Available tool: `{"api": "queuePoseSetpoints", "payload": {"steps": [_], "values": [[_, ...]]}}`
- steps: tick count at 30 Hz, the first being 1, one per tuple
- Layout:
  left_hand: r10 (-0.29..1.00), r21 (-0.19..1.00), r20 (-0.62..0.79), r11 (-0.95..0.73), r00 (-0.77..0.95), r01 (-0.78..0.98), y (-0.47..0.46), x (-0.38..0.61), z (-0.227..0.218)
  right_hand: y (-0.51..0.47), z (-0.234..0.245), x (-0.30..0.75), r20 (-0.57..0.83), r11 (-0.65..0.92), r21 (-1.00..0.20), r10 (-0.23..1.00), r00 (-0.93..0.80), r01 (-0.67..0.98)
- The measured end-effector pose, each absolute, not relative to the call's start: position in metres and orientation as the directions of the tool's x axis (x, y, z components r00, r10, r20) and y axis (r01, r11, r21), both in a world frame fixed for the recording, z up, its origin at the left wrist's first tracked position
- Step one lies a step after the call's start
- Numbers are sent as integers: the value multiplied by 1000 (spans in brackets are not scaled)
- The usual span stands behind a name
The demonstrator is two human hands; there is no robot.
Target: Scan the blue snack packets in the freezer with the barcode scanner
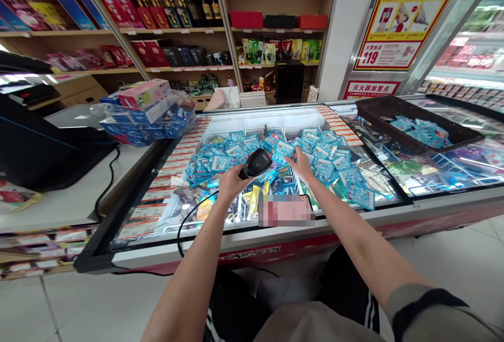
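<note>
My left hand (231, 182) is wrapped round a black corded barcode scanner (256, 163), whose head points to the right. Between the thumb and fingers of my right hand (300, 165) is a light blue packet (282, 151), held by its right edge just beyond the scanner. Many similar blue packets (224, 162) lie spread over the glass top of a chest freezer (189, 233), in one heap on the left and another heap (333, 156) on the right. Through the glass, colourful wrapped goods show below.
A phone (305, 203) lies at the freezer's front edge. On the right a black tray (380, 114) holds more blue packets. Bagged boxes (145, 106) stand at the left, beside a counter (66, 190). The scanner's cable (184, 221) hangs over the front edge. Stocked shelves (173, 30) line the back.
</note>
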State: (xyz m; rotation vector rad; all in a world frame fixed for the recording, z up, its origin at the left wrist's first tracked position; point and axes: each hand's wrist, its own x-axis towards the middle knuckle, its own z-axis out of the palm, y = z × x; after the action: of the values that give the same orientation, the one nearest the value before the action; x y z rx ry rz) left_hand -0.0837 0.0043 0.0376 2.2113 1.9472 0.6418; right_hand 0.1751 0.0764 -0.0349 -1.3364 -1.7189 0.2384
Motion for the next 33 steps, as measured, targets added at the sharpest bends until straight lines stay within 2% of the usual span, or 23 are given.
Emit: {"api": "queuePoseSetpoints", "payload": {"steps": [21, 33], "values": [[952, 334, 287, -203, 106, 921, 7, -85, 32, 75, -34, 175, 534, 394, -621, 846, -4, 678], [960, 341, 257, -196, 109, 920, 6, -86, 34, 72, -34, 173, 529, 389, -639, 849, 12, 664]]}}
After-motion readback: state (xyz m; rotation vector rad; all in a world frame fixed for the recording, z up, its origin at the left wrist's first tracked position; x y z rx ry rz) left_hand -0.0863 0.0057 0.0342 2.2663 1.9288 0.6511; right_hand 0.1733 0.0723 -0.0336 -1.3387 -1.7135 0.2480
